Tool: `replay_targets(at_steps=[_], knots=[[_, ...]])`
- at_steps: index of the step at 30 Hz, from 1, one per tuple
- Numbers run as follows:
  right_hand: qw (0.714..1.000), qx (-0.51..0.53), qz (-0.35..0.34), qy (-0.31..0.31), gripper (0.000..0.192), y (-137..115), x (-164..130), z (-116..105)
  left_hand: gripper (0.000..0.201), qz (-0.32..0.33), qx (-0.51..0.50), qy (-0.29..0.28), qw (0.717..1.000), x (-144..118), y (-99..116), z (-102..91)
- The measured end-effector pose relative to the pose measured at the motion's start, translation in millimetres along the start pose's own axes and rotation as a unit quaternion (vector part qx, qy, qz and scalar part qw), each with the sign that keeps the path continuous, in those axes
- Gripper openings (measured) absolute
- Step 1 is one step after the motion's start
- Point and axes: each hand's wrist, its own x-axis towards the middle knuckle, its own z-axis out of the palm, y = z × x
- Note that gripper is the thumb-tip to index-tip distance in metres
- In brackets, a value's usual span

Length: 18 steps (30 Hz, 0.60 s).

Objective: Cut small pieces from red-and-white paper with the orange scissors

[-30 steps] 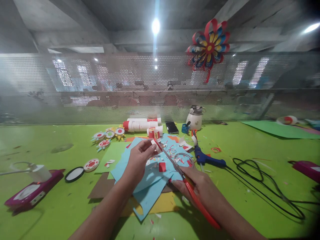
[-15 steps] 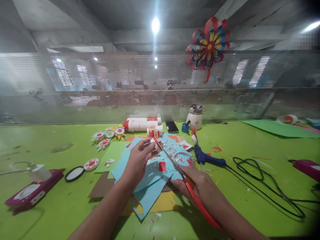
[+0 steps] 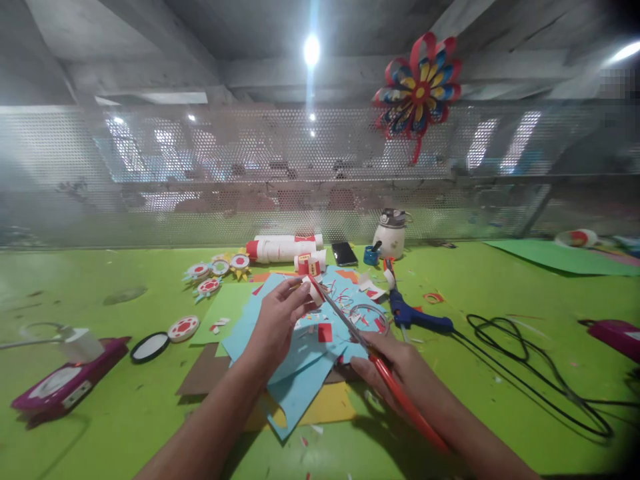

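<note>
My left hand (image 3: 280,310) pinches a small white ring-shaped piece with a red edge (image 3: 313,293), likely paper or card. Closed around the red handles of a pair of scissors (image 3: 353,328) is my right hand (image 3: 395,367). The blades point up and left, their tips against the red edge of the white piece. Beneath both hands lie overlapping light blue paper sheets (image 3: 295,380), strewn with thin red and white scraps. A red paper square (image 3: 325,333) and a clear tape roll (image 3: 370,319) rest on them.
A blue glue gun (image 3: 420,319) with a looping black cord lies to the right. Behind stand paper cups (image 3: 283,251), a phone (image 3: 345,253) and a jar (image 3: 389,237). Left are decorated discs (image 3: 183,329), a black-rimmed disc (image 3: 149,347) and a magenta power strip (image 3: 75,380).
The scissors' handles have drawn closer together and the blades look more closed at the white piece's edge. My left hand has turned the piece slightly; otherwise it stays in place.
</note>
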Motion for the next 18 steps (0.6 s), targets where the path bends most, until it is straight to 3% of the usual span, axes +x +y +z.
replay_targets(at_steps=[6, 18], knots=[[1.000, 0.017, 0.007, -0.017, 0.033, -1.4, -1.7, -1.6, 0.026, 0.000, -0.011, 0.015, 1.000, -0.9, 0.3, 3.0], [0.999, -0.007, 0.018, 0.035, 0.031, -0.5, -5.1, 5.2, 0.028, 0.008, 0.032, 0.038, 0.999, -1.4, 0.3, 4.7]])
